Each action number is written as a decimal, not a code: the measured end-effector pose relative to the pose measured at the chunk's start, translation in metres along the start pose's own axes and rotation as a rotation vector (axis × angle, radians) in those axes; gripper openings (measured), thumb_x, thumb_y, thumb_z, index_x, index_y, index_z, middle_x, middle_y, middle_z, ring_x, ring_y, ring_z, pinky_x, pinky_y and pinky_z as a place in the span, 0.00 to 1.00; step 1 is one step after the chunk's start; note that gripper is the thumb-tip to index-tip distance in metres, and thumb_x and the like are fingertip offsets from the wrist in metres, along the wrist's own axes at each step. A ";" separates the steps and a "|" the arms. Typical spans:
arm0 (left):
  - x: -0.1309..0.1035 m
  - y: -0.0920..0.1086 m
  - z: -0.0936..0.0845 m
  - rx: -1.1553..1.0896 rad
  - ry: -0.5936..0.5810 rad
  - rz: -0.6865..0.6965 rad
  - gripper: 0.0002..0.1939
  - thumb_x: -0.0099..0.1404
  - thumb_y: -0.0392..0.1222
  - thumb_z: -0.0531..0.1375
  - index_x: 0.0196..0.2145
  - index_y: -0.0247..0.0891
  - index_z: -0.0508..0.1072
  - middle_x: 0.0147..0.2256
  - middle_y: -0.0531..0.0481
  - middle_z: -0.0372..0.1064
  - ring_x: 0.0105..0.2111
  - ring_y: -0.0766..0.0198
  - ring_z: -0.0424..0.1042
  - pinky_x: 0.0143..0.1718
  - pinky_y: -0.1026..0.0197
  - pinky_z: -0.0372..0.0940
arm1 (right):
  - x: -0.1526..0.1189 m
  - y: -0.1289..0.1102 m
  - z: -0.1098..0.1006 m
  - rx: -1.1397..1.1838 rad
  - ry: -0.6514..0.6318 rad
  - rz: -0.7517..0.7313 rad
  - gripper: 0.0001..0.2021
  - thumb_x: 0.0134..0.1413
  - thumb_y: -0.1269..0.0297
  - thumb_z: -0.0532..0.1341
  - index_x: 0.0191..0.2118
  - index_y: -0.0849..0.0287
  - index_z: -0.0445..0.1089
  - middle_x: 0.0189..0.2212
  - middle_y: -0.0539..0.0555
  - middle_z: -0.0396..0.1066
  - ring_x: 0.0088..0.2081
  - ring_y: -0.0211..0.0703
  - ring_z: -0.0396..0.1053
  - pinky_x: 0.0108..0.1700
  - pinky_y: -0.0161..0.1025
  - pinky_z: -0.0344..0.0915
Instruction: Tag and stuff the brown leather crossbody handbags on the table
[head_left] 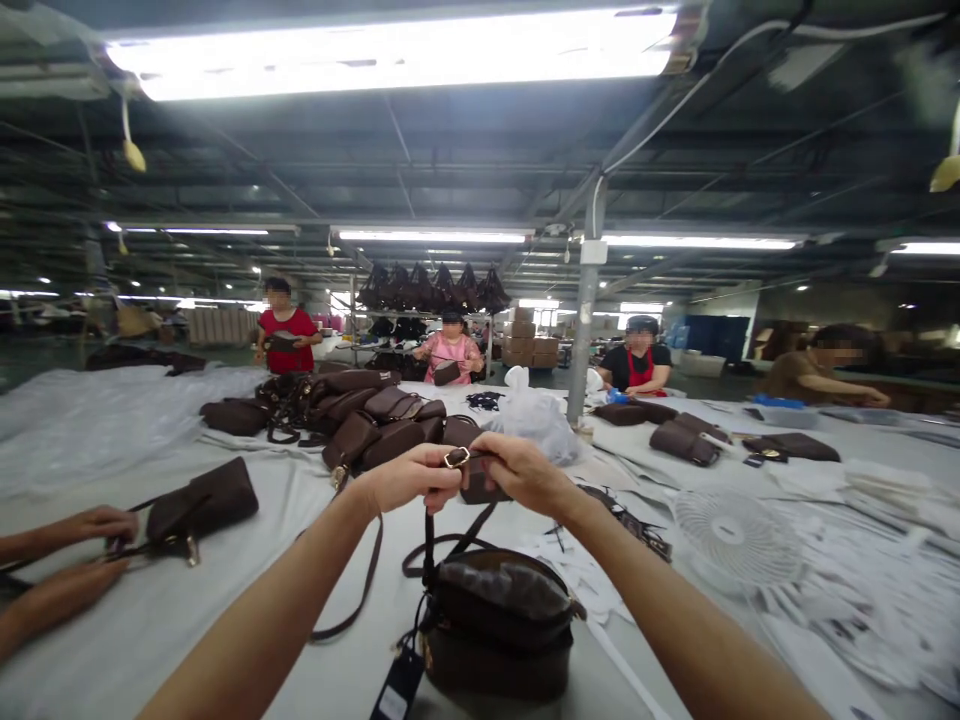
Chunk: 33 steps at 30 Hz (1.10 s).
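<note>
My left hand (412,477) and my right hand (525,470) are raised close together over the table, both closed on a dark brown bag strap. A gold-coloured buckle (456,457) shows between my fingertips. Below them a dark brown handbag (499,640) sits upright on the table, with a clear plastic film over its top. Its strap (367,575) loops down to the left of the bag and up towards my hands. A black hang tag (397,685) lies at the bag's front left corner.
A pile of brown bags (375,415) lies ahead, beside a white plastic bag (532,415). At the left, a co-worker's hands (97,535) hold another brown bag (206,500). A white fan (739,535) stands at the right. Several people work across the table, near a grey post (586,310).
</note>
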<state>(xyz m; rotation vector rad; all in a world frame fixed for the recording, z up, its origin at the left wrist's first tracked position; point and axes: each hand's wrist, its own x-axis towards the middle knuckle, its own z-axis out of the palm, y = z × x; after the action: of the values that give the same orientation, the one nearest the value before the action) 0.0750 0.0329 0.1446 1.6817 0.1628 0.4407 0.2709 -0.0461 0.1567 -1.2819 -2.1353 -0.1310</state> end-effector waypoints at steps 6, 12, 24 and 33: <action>-0.007 -0.021 -0.030 -0.193 0.172 0.067 0.16 0.57 0.47 0.66 0.25 0.36 0.64 0.16 0.61 0.51 0.16 0.74 0.51 0.20 0.68 0.54 | -0.026 0.065 -0.069 -0.311 0.295 0.234 0.13 0.55 0.72 0.51 0.38 0.60 0.73 0.29 0.57 0.74 0.31 0.44 0.71 0.37 0.38 0.65; -0.011 -0.029 -0.039 -0.304 0.304 0.133 0.15 0.54 0.45 0.69 0.30 0.33 0.69 0.24 0.54 0.63 0.21 0.71 0.60 0.25 0.65 0.61 | -0.072 0.054 -0.127 -0.314 -0.031 0.386 0.20 0.61 0.50 0.50 0.33 0.56 0.74 0.25 0.51 0.73 0.28 0.43 0.69 0.33 0.37 0.62; 0.001 -0.028 -0.037 -0.603 0.569 0.188 0.11 0.66 0.42 0.60 0.28 0.33 0.70 0.30 0.45 0.74 0.28 0.63 0.74 0.30 0.62 0.69 | -0.148 0.029 -0.080 0.427 -0.429 0.757 0.24 0.54 0.39 0.54 0.25 0.57 0.56 0.19 0.44 0.56 0.18 0.29 0.47 0.21 0.31 0.46; 0.000 -0.041 -0.044 -0.869 0.736 0.248 0.17 0.68 0.46 0.56 0.24 0.34 0.64 0.20 0.56 0.62 0.17 0.73 0.63 0.24 0.66 0.67 | -0.164 0.036 -0.030 0.339 -0.562 0.831 0.14 0.44 0.53 0.60 0.33 0.56 0.61 0.25 0.50 0.70 0.23 0.38 0.68 0.25 0.33 0.62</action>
<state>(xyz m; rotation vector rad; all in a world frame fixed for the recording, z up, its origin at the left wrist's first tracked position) 0.0641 0.0796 0.1091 0.6317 0.2522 1.1245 0.3676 -0.1635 0.0791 -2.0167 -1.7210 0.9877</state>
